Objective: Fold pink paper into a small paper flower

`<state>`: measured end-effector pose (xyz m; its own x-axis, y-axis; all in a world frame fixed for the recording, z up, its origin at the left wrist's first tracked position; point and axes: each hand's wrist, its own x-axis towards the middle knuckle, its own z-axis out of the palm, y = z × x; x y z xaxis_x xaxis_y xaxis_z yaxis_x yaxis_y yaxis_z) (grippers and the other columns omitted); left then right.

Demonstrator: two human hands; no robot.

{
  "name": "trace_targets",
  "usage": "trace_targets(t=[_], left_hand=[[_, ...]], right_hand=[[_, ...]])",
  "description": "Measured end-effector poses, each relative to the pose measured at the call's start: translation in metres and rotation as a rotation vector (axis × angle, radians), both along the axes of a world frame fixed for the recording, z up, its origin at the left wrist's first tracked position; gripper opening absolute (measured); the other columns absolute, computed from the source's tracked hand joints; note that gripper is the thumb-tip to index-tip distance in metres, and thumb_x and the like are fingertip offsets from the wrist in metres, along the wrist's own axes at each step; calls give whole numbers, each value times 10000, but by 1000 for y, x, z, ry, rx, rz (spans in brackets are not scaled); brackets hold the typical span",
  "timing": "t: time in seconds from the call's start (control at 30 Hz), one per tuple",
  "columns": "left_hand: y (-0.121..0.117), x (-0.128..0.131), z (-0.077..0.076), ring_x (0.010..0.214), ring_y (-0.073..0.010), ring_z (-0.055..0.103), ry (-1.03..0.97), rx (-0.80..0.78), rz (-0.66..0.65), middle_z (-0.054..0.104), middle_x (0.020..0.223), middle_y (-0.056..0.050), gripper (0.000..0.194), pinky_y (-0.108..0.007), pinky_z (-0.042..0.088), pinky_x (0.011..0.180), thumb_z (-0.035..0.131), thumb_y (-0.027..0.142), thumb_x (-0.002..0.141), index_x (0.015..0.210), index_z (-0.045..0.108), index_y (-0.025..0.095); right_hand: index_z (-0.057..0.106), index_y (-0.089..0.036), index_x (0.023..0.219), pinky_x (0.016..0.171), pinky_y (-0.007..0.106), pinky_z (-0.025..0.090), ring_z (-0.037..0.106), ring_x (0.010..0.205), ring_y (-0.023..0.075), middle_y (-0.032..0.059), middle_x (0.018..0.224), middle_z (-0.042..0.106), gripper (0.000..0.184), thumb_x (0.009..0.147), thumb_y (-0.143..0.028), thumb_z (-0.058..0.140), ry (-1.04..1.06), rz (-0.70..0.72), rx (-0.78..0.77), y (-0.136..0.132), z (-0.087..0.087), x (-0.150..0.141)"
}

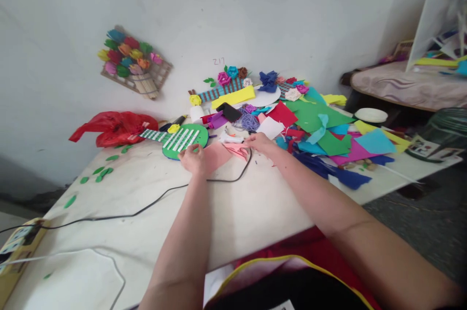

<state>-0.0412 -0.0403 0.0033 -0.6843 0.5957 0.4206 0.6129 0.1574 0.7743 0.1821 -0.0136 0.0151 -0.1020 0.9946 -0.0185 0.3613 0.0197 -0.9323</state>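
A strip of pink crepe paper (pixel 216 156) lies across the table between my hands, flat on the left and crumpled into folds at its right end. My left hand (pixel 194 158) has its fingers closed at the paper's left edge. My right hand (pixel 261 143) pinches the folded right end. Just beyond my left hand lies a green paper guitar (pixel 185 140) with white strips across it, partly covered by my fingers. A white glue gun (pixel 235 138) rests behind the pink paper.
A black cable (pixel 156 201) runs across the table past the paper. Coloured paper sheets (pixel 317 120) pile up at the right, near a glass jar (pixel 438 135). Green paper leaves (pixel 98 171) and a red plastic bag (pixel 113 127) are at the left. A black phone (pixel 229 112) lies behind.
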Motion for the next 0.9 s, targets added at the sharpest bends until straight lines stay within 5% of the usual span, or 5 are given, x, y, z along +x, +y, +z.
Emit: trace_targets(t=[0.3, 0.63, 0.77, 0.9], left_hand=[[-2, -1, 1, 991, -293, 483, -29, -6, -25, 623, 775, -92, 144, -442, 353, 880, 554, 177, 671, 778, 644, 213], [5, -8, -6, 898, -224, 562, -117, 122, -33, 677, 894, -66, 218, -359, 410, 833, 485, 163, 711, 878, 619, 201], [10, -12, -11, 881, -193, 584, -178, 208, -43, 682, 881, -51, 220, -338, 415, 838, 447, 172, 730, 895, 591, 199], [15, -15, -14, 878, -164, 597, -278, 312, -66, 664, 867, -46, 241, -302, 431, 822, 407, 159, 725, 906, 563, 191]], right_hand=[[695, -154, 705, 559, 214, 408, 561, 609, 124, 23, 701, 672, 117, 647, -151, 594, -138, -144, 135, 17, -20, -12], [703, -203, 804, 609, 252, 376, 584, 771, 177, 55, 860, 678, 289, 781, -403, 496, -569, -158, 379, 5, -13, -12], [688, -207, 837, 638, 254, 377, 569, 853, 180, 58, 928, 652, 268, 812, -355, 467, -662, -244, 525, 0, -12, -13], [678, -202, 891, 726, 274, 376, 542, 907, 193, 58, 933, 657, 231, 817, -277, 472, -661, -171, 681, -3, -13, -21]])
